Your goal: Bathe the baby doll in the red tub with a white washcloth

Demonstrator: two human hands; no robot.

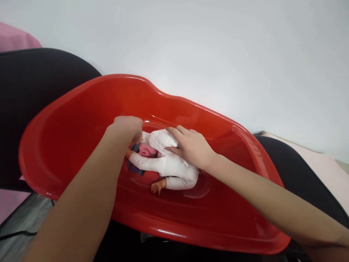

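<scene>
A baby doll [174, 165] in a white outfit lies inside a red plastic baby bathtub [68, 109]. One small doll hand [157, 187] shows at a cuff on the near side, with the fingers spread. My right hand [191, 143] is closed over the doll's far side, its thumb and fingers around bunched white fabric [162, 140]. Bent down at the left end of the doll is my left hand [128, 126], its fingers curled and mostly hidden behind the wrist. Between the doll's limbs, a pink and dark purple patch [147, 150] shows; I cannot tell what it is.
The tub rests across black chair-like supports [40, 87], with another dark one [305, 171] at the right. A pale wall [207, 47] stands behind. Pink fabric [16, 38] is at the upper left, and a black cable [19, 234] crosses the floor at lower left.
</scene>
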